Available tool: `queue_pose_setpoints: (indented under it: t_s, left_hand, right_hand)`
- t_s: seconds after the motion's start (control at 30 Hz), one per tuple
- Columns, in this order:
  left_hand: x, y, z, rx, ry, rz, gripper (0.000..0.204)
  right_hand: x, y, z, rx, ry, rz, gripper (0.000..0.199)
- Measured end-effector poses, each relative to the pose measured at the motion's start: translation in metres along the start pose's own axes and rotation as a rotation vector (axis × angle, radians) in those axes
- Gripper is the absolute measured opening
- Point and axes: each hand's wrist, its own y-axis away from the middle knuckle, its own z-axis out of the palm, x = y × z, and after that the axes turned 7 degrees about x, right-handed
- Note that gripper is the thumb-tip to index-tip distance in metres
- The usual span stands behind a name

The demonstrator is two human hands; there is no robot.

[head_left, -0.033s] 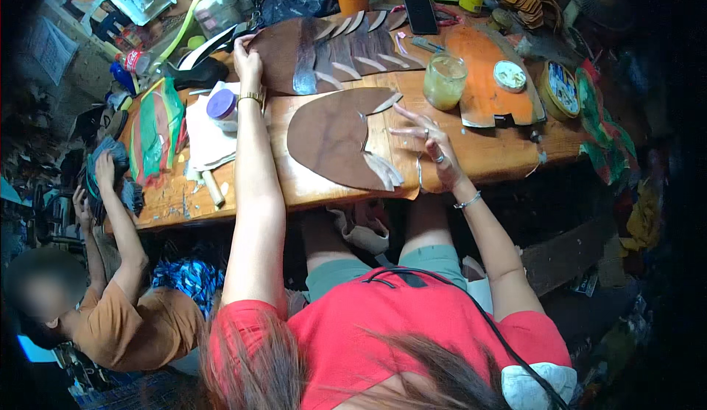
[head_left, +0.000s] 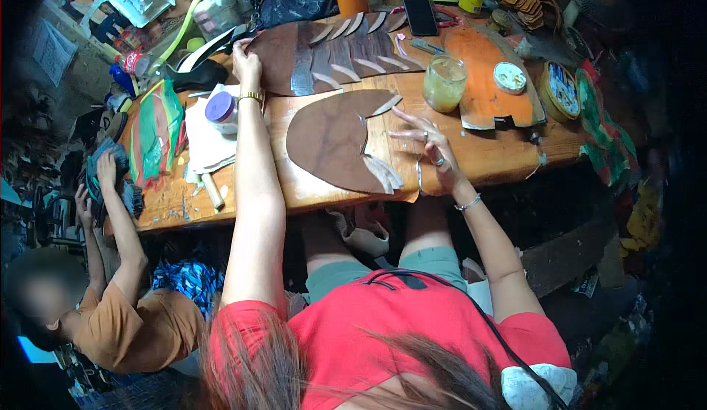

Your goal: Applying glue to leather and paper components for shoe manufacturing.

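Observation:
At the back of the wooden workbench, my left hand point(head_left: 247, 64) is closed, its fingers curled at the left end of a row of overlapping brown leather pieces point(head_left: 274, 58). Pale curved strips edge these pieces. Nearer to me lies one flat, rounded brown leather piece point(head_left: 324, 139) with two pale grey tabs on its right side. My right hand point(head_left: 434, 148) hovers just right of those tabs, fingers spread and nothing in them. A glass jar point(head_left: 445, 84) of yellowish stuff stands beyond my right hand. Beside my left forearm is a white jar with a purple lid point(head_left: 220, 106).
An orange board point(head_left: 482, 64) holding a small round white-filled lid point(head_left: 509, 77) lies to the right, near an oval tin point(head_left: 561, 90). A phone point(head_left: 419, 10) rests at the back. On the left, a co-worker in a brown shirt point(head_left: 140, 329) handles a grey-blue item point(head_left: 110, 161).

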Motion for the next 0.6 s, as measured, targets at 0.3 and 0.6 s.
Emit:
queue_pose_setpoints:
  t_s: [0.3,0.6]
  left_hand:
    - [-0.012,0.018,0.033,0.148,-0.79,0.083,0.036]
    - [0.011,0.029,0.028,-0.037,-0.478,0.363,0.035]
  right_hand:
    - [-0.011,-0.001,0.0,-0.008,0.016,-0.08,0.088]
    - [-0.027,-0.067,-0.077,0.356,0.889,-0.433,0.045]
